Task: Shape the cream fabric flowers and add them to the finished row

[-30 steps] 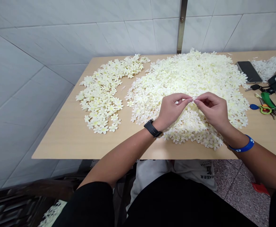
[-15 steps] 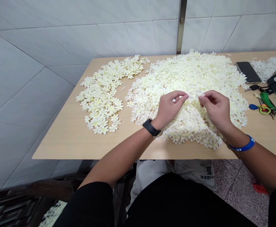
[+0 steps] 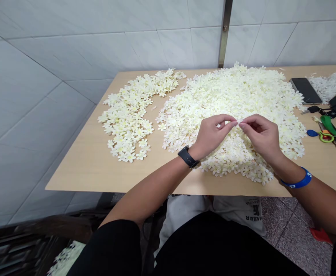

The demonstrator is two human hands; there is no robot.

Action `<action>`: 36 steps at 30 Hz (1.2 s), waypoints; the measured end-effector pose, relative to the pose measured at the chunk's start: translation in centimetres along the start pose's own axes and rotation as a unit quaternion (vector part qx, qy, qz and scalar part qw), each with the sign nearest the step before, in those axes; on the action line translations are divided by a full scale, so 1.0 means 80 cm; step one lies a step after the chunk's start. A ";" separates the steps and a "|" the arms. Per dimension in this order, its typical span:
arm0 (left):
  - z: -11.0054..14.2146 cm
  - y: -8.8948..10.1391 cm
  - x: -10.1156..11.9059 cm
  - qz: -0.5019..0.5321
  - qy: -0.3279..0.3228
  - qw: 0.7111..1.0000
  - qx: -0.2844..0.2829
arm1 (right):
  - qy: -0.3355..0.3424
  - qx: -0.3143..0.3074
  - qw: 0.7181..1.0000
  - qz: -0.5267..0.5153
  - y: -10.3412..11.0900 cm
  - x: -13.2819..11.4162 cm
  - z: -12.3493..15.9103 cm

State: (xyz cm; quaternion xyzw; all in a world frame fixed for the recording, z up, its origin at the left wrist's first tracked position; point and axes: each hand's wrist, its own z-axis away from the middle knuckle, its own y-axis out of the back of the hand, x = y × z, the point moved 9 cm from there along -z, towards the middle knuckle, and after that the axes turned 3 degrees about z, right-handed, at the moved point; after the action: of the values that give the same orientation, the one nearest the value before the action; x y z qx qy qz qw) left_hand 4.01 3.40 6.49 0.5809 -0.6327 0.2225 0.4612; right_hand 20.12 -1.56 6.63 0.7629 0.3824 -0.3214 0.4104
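Head view: left hand (image 3: 212, 136) and right hand (image 3: 261, 137) nearly closed, fingertips pinching one thin white artificial blossom (image 3: 238, 122) between them, just above a heaped mound of cream fabric flowers (image 3: 233, 94) on the smooth pale wood tabletop (image 3: 99, 170); looser flower pile (image 3: 127, 122) sits beside it.

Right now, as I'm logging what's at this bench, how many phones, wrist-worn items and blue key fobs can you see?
Phones: 1, a black smartphone
Wrist-worn items: 2, a black wristwatch and a blue wristband
Blue key fobs: 1, a blue key fob
Total: 4
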 end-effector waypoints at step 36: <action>0.006 -0.018 0.010 0.024 -0.063 0.994 -0.092 | 0.094 -0.003 0.995 0.024 -0.001 -0.020 0.004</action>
State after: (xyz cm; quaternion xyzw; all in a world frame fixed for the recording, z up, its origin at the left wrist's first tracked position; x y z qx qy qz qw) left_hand 5.30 2.26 6.54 0.5337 -0.6919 0.1375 0.4664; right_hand 19.19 -2.33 7.71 0.7975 0.4019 -0.2370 0.3826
